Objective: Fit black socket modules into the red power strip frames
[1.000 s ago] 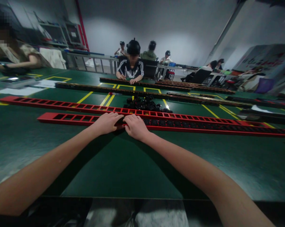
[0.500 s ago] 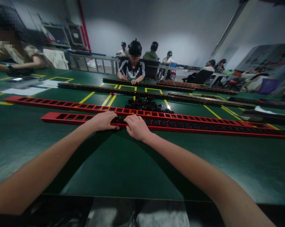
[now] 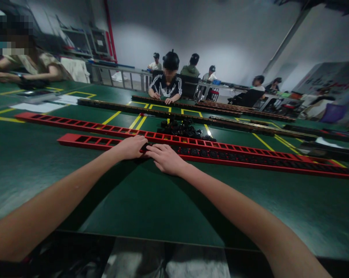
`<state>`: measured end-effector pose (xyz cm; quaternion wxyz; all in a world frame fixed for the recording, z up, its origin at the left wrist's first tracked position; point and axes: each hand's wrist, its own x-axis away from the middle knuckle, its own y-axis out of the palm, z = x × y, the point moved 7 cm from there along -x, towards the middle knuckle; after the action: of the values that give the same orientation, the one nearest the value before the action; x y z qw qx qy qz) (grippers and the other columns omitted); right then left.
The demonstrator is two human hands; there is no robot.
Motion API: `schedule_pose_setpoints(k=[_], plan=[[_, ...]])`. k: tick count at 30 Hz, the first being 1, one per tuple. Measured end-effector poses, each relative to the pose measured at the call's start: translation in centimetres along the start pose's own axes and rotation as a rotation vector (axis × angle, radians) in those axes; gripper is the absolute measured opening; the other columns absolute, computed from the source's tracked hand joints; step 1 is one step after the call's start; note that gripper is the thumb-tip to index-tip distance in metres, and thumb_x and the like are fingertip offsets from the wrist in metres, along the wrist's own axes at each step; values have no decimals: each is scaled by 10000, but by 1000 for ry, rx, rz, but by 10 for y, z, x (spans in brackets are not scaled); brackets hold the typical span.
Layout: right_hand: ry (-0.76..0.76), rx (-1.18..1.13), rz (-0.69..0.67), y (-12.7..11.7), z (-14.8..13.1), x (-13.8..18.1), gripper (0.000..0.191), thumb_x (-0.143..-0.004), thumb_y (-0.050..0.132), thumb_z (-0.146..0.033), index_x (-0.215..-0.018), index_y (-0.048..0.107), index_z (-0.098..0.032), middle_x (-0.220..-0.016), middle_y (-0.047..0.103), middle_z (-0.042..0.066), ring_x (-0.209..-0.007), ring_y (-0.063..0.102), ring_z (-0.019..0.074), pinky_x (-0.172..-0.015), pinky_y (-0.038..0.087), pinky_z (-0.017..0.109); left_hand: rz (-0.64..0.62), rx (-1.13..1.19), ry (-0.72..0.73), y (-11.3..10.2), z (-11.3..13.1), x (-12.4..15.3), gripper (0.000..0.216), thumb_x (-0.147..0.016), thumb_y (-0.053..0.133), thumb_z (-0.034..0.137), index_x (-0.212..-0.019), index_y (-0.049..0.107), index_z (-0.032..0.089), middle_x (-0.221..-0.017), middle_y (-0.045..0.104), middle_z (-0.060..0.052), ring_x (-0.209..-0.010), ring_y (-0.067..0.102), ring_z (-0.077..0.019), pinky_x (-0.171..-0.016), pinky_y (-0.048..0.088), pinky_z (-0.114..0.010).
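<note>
A long red slotted strip (image 3: 249, 160) lies across the green table (image 3: 163, 204) in front of me, and black sockets fill its slots from the middle to the right. My left hand (image 3: 131, 147) rests on the strip with its fingers curled down over a slot, so what is under them is hidden. Just right of it, my right hand (image 3: 166, 158) lies flat with its fingers stretched left along the strip's near edge. The two hands almost touch. Behind runs a second red strip (image 3: 76, 124) with empty slots, and a pile of loose black sockets (image 3: 183, 129) lies beyond it.
Darker long strips (image 3: 163, 112) lie further back between yellow floor-style lines on the table. A person in a black-and-white top (image 3: 167, 87) works opposite; another person's arm (image 3: 32, 71) is at the far left. More people sit at tables behind. Papers (image 3: 38, 106) lie left.
Both hands stay on the same spot of the near strip. My right hand's fingers have stretched out flatter and further left. The view has shifted slightly.
</note>
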<state>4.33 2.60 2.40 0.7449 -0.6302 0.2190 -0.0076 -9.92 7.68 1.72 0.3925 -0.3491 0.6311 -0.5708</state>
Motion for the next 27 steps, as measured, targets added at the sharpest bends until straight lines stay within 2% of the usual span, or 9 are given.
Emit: schedule_pose_setpoints(k=[12, 23, 27], plan=[[40, -12, -26, -6, -6, -2, 439, -999, 564, -171, -1437, 568, -149, -1600, 509, 135, -1415, 473, 335, -1161, 409, 518, -18, -2, -22, 2, -4, 0, 348, -912, 597, 479, -1086, 611, 178, -1169, 677, -148, -1138, 647, -326, -963, 513, -421], [51, -7, 49, -6, -11, -4, 407, -979, 577, -155, -1383, 605, -126, -1523, 568, 166, -1365, 512, 328, -1152, 422, 506, -14, 2, 5, 4, -2, 0, 304, -890, 627, 414, -1090, 627, 185, -1171, 697, -146, -1141, 658, -314, -987, 510, -409], [63, -45, 70, -5, -11, -3, 383, -975, 584, -143, -1355, 625, -107, -1536, 563, 183, -1401, 509, 317, -1176, 418, 497, -15, 30, 21, 1, -10, 0, 407, -893, 605, 503, -1133, 643, 177, -1213, 691, -153, -1163, 645, -316, -1012, 503, -414]])
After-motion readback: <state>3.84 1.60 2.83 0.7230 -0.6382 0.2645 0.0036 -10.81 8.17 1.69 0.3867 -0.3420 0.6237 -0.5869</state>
